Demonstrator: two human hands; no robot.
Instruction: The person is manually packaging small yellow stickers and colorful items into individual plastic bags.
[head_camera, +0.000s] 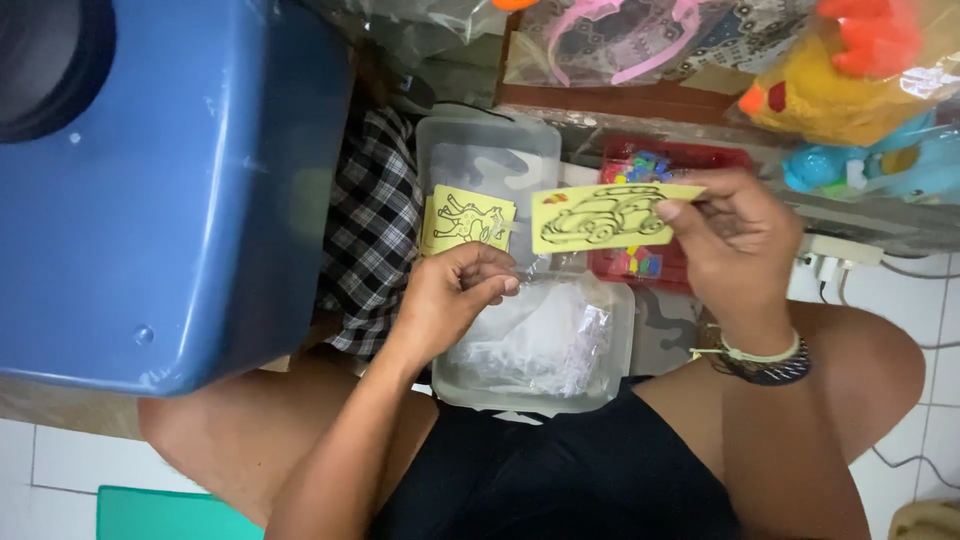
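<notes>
car card (610, 215): yellow, black outline, held flat, right | animal card (468, 220): yellow, black outline, upright, left

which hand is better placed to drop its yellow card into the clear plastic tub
Left, probably. The left hand holds the yellow card with a dog outline right over the clear plastic tub. The right hand holds the yellow card with a car outline farther off, above the red tray.

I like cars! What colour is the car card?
Yellow with black outlines: the car card, held in the right hand, head view.

Toy shop: bagged plush toys (850, 90)
</notes>
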